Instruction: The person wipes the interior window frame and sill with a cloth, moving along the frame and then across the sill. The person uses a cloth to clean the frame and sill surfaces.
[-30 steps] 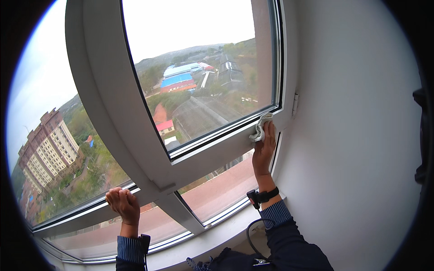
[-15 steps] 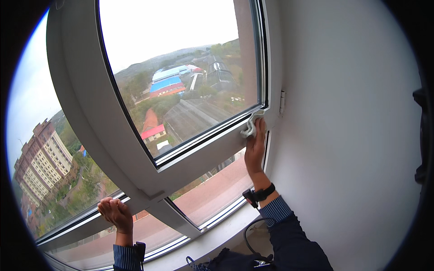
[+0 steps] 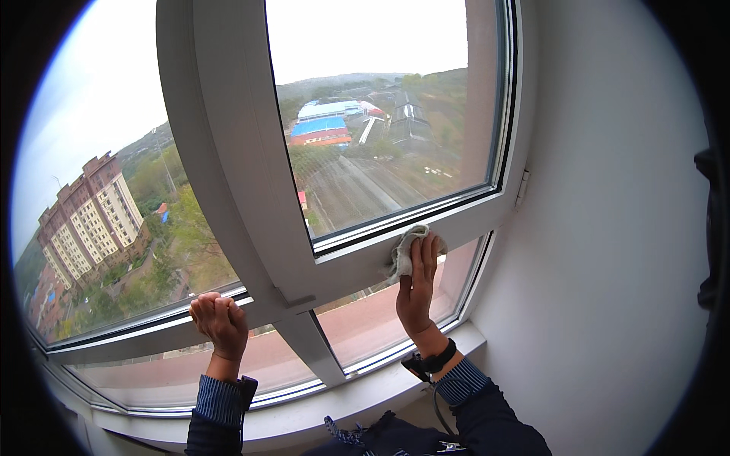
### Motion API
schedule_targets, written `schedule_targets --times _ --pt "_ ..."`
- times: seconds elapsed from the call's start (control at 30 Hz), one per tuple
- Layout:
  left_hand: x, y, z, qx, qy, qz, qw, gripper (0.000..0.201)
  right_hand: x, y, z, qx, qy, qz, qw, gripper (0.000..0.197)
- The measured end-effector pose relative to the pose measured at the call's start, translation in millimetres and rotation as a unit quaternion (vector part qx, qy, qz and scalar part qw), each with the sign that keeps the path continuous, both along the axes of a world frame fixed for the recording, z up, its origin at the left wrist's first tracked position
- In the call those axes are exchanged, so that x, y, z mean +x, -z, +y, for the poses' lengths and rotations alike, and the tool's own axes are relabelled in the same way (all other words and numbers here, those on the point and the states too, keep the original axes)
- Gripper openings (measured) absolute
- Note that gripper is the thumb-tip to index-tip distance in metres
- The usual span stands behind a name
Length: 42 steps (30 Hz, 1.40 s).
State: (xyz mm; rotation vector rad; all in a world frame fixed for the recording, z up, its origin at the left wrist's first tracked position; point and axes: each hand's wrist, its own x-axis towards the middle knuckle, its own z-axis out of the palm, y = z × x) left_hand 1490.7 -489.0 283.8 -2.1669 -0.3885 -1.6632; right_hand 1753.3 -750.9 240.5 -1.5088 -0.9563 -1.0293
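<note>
A crumpled, pale grey-white cloth (image 3: 404, 251) lies against the bottom rail of the white window sash (image 3: 357, 267). My right hand (image 3: 418, 283) presses it there, fingers extended upward over it, below the glass and left of the hinge. My left hand (image 3: 220, 323) is closed in a fist against the horizontal rail of the left window. Its fingers curl away from view, and whatever they may hold is hidden. Dark sleeves with striped cuffs cover both forearms, and a black band (image 3: 437, 361) circles my right wrist.
A metal hinge (image 3: 522, 190) joins the sash to the frame beside the white wall (image 3: 601, 251). Lower panes and a white sill (image 3: 365, 403) run beneath. A black cable hangs near my right forearm. Buildings and trees show outside.
My right hand and the cloth have slid leftward along the bottom rail, away from the hinge corner. My left fist stays at its rail. The whole view has shifted, so the window sits farther right.
</note>
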Motion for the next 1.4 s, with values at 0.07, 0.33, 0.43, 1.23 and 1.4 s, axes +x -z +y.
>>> schedule_targets --times 0.07,0.33,0.43,1.23,1.4 --pt "0 -1 -2 -0.008 0.015 -0.004 1.000 0.016 5 -8 -5 0.027 0.005 0.010 1.000 0.052" --pt "-1 0 -3 -0.019 0.010 -0.008 1.000 0.014 -78 5 59 0.018 -0.014 0.050 0.998 0.050" --pt "-2 -1 -4 -0.015 0.019 -0.007 1.000 0.013 -126 26 91 -0.049 -0.066 0.004 0.997 0.047" --pt "-1 -3 -3 -0.023 0.038 -0.021 0.999 0.015 -19 27 11 0.022 0.033 -0.007 0.999 0.039" --pt "-3 -7 -8 -0.036 0.045 -0.016 0.998 0.014 -56 55 35 -0.036 -0.030 0.011 0.999 0.039"
